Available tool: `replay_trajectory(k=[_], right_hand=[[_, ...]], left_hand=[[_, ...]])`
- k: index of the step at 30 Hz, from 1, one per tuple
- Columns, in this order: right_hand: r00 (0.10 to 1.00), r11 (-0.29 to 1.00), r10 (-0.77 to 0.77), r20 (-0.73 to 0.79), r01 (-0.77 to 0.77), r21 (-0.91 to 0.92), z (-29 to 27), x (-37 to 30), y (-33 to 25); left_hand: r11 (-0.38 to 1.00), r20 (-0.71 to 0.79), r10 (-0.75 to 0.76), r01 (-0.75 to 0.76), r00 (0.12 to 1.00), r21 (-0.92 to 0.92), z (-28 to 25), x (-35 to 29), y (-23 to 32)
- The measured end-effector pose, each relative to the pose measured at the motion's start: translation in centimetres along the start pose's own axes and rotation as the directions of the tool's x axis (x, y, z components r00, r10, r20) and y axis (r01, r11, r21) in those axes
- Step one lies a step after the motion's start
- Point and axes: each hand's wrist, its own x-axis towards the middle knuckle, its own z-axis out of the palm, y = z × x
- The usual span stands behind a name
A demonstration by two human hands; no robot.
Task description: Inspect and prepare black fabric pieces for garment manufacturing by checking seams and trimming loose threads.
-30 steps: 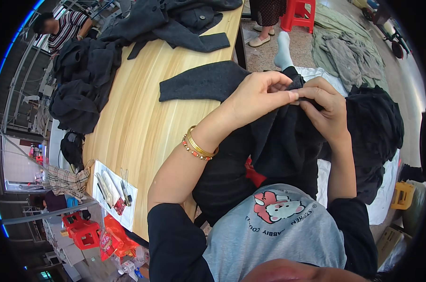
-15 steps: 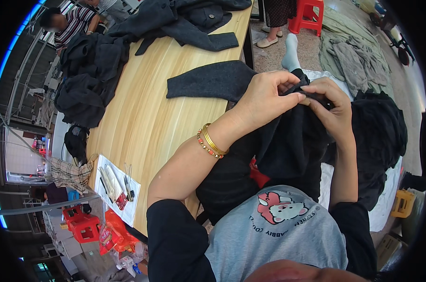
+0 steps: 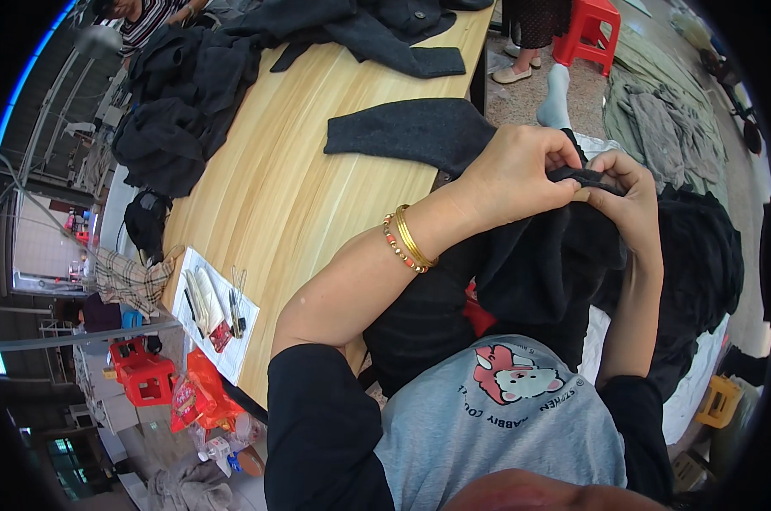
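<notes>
A dark grey coat (image 3: 530,264) lies over my lap, and one of its sleeves (image 3: 406,134) stretches left onto the wooden table. My left hand (image 3: 521,175) pinches a folded edge of the coat between thumb and fingers. Close beside it, my right hand (image 3: 628,192) grips the same edge, its thumb and forefinger pressed together. The fingertips of both hands nearly meet. Whether a needle or thread is between them is too small to tell.
More dark coats (image 3: 181,102) are heaped along the table's (image 3: 292,196) far left side. Tools lie on a paper sheet (image 3: 232,366) at the near left corner. Dark cloth (image 3: 700,247) is piled to my right. A red stool (image 3: 590,38) and another person's feet (image 3: 521,66) are beyond.
The whole view has shifted, so most things sit a little further right. Both hands still grip the coat's edge, which now shows as a flatter fold between them.
</notes>
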Motion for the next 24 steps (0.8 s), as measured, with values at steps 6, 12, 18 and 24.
replay_trajectory(k=[6, 12, 18, 24], right_hand=[[0.998, 0.998, -0.050, -0.043, 0.048, -0.045, -0.1, -0.7, -0.4], [0.972, 0.990, -0.139, -0.189, 0.136, -0.028, 2.1, -1.7, -2.6], [0.991, 0.911, 0.000, 0.137, 0.056, -0.409, -5.2, -3.0, 0.1], [0.992, 0.958, 0.052, -0.119, -0.015, 0.287, -9.4, -5.4, 2.9]], left_hand=[[0.948, -0.002, 0.203, -0.196, 0.979, 0.251, 0.6, 0.4, -0.1], [0.794, -0.071, 0.398, -0.305, 0.915, 0.526, 1.5, -0.2, -1.0], [0.930, -0.005, 0.291, -0.281, 0.957, 0.238, -0.2, 0.5, -1.7], [0.909, 0.152, 0.196, -0.238, 0.969, 0.342, 0.5, 0.2, -2.9]])
